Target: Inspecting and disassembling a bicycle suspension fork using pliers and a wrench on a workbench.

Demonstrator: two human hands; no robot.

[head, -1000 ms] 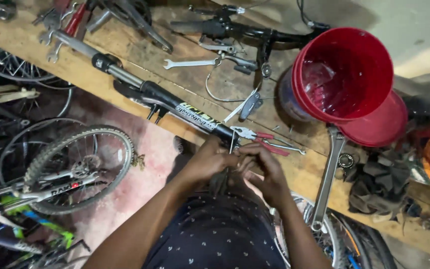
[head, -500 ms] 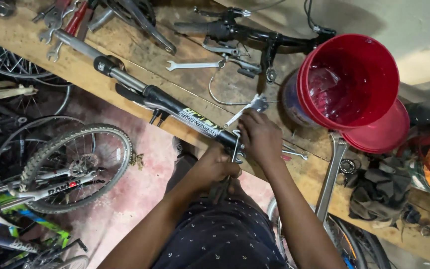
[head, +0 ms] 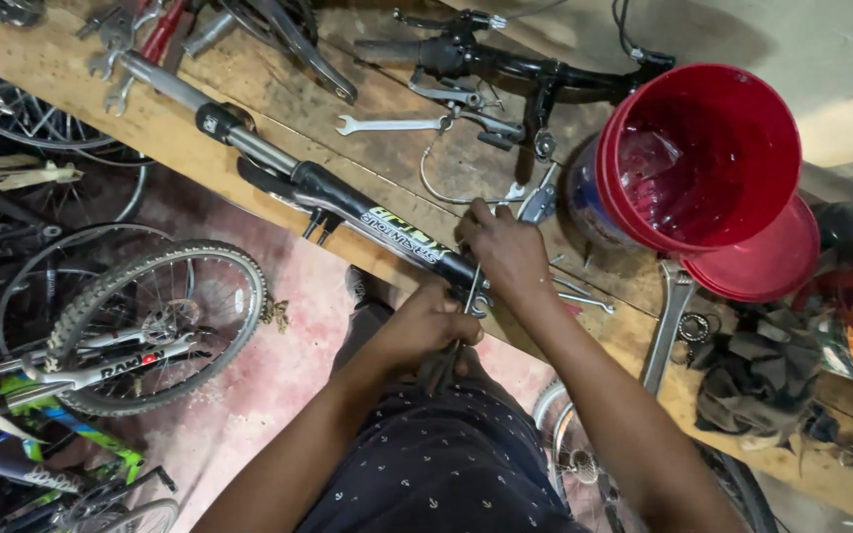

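Note:
A black and silver bicycle fork point(head: 348, 202) lies slantwise on a wooden bench point(head: 199, 138). My left hand point(head: 431, 326) is at the bench's near edge, below the fork's right end. It is closed on a small dark part point(head: 441, 370) that I cannot make out. My right hand point(head: 505, 252) rests just past the fork's right end. Its fingers curl on the handle end of a silver wrench point(head: 540, 200) that lies beside a red bucket point(head: 703, 158).
A red lid point(head: 777, 262) lies under the bucket. A handlebar with brake levers point(head: 505, 61), a spanner point(head: 392, 125), a large wrench point(head: 668, 326) and a dark rag point(head: 752, 380) are on the bench. Bicycle wheels point(head: 150, 326) stand on the floor at left.
My right hand left my left hand at the bench edge and reached forward over the fork's end to the silver wrench. My left hand stayed low.

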